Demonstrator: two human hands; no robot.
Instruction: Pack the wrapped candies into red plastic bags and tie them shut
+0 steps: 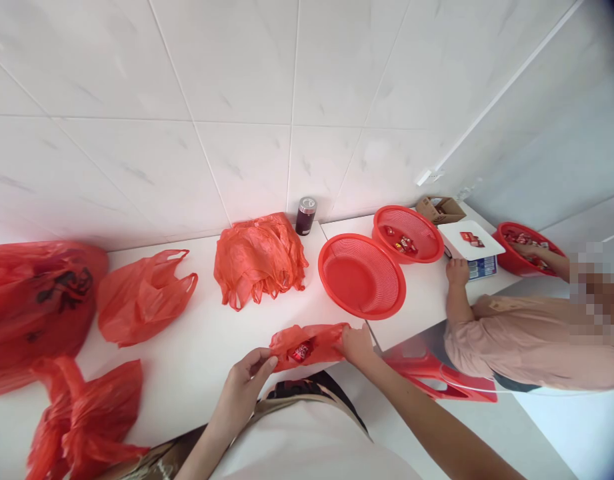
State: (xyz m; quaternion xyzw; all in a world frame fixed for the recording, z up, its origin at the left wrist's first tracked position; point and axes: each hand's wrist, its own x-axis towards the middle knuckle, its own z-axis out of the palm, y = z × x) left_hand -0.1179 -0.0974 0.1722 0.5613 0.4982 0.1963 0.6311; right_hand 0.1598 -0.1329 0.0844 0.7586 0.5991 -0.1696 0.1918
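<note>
A red plastic bag [323, 337] lies at the table's front edge, close to my body. Its left end is pinched between the thumb and fingers of my left hand [247, 380]. My right hand [357, 345] grips the right end. Through the bag's opening shows a small red wrapped packet [301, 351] with white lettering. Just beyond my right hand stands a red plastic basket [361, 277] with nothing visible in it. A heap of red plastic bags [261, 260] lies farther back, left of that basket.
Filled red bags [94, 400] and another red bag [144, 293] lie left. A dark tumbler [305, 217] stands by the wall. Rightward are a second basket [427, 233] holding packets, a cardboard box [441, 210], a scale [469, 241], and a co-worker [527, 333] reaching into a red tub [517, 263].
</note>
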